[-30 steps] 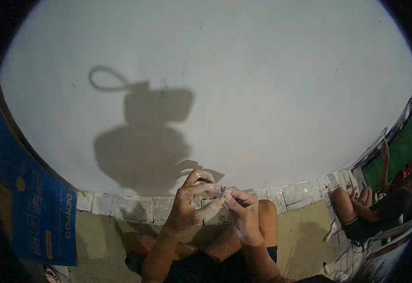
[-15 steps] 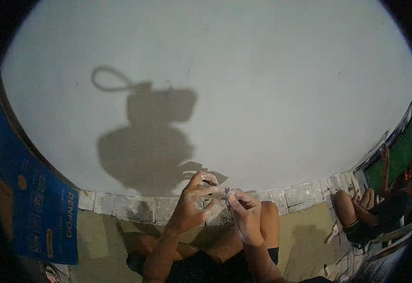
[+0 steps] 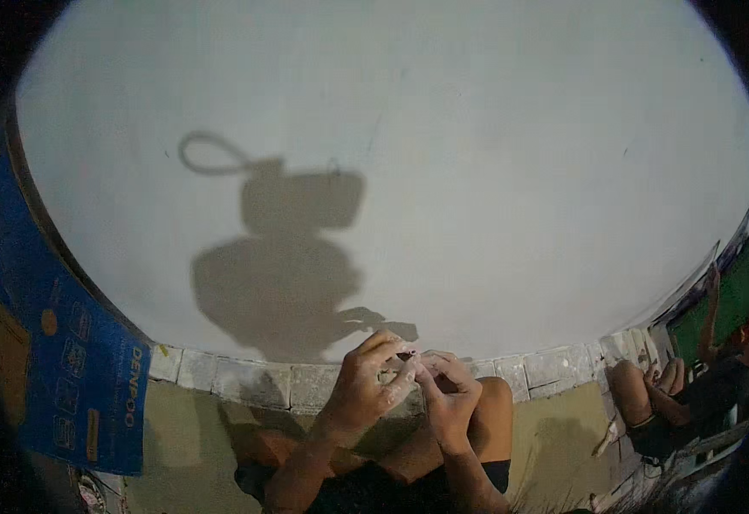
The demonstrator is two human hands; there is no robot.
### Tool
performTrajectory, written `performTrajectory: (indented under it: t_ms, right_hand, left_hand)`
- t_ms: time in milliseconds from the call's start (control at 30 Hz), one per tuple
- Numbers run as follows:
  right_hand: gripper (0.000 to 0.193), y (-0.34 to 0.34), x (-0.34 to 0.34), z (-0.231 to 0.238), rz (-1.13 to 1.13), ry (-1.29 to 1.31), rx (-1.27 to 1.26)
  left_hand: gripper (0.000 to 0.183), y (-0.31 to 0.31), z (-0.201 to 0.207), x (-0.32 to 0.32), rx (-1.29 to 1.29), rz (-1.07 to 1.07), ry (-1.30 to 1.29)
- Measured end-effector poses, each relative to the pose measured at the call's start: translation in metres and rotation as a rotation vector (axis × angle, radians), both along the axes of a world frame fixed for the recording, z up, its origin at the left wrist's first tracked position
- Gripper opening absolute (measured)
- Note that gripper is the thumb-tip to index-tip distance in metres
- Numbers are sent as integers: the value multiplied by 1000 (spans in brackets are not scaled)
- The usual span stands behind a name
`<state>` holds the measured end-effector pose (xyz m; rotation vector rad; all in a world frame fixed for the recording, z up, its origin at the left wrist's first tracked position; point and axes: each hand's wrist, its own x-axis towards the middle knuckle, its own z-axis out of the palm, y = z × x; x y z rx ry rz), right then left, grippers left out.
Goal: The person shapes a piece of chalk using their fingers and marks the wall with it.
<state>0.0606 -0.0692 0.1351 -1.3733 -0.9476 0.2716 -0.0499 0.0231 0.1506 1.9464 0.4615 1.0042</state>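
My left hand and my right hand meet in front of me, above my crossed legs. White residue coats the fingers of both. Between the fingertips is a small dark thing, too small and too covered for me to name. The left thumb and forefinger close around it from one side. From the other side, the right fingers pinch at it, bent and pressed together.
A pale wall rises ahead, bearing my shadow. Along its foot runs a row of whitish blocks. A blue printed cardboard sheet stands at left. Another person sits at far right, beside a green panel.
My left thumb and forefinger have closed in from a wide spread and now touch the small thing at the right fingertips. The view has shifted slightly.
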Motion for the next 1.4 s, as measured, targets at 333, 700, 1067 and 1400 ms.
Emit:
performTrajectory:
  t_ms: [333,700,1067,1400]
  right_hand:
    - [9,0,8,0,90,178,-44]
    - [11,-4,5,3,79,136,-76]
    - [15,-7,13,-20,-111,-346,132]
    - [15,-32,60,-9,-237,-187,140]
  left_hand:
    - [22,-1,3,1,65,-17,42]
    - [16,3,-8,7,92,-16,-80]
    - [13,-13,5,21,68,60,-71]
    - [21,-7,-27,37,243,316,-93]
